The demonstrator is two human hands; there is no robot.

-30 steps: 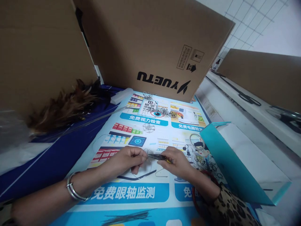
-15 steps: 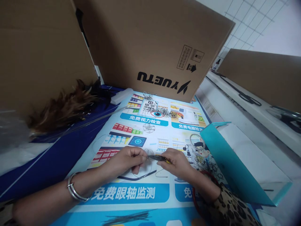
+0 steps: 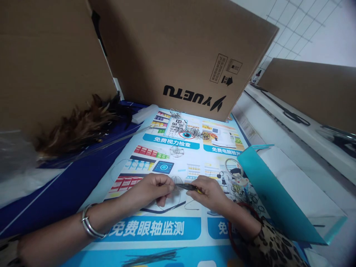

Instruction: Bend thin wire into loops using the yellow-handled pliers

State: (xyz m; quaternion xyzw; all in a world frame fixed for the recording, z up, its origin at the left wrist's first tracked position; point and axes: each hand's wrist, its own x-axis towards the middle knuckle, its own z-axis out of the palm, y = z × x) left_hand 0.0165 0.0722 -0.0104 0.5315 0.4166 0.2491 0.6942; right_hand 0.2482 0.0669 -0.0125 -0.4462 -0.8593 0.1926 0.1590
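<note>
My left hand, a silver bangle on its wrist, pinches a thin wire loop just above a printed poster. My right hand is closed round small pliers with a yellow handle; their dark jaws point left and meet the wire at my left fingertips. A thin wire strand curls on the poster below the hands. Small wire balls and a heap of finished wire pieces lie farther back on the poster.
A large cardboard box stands behind the poster, another cardboard sheet at left. Brown feathers lie left. A teal folder leans at right, small wire rings beside it. Cut wire lengths lie near the front edge.
Almost nothing: both hands stay together on the wire and pliers, and the view has dropped slightly.
</note>
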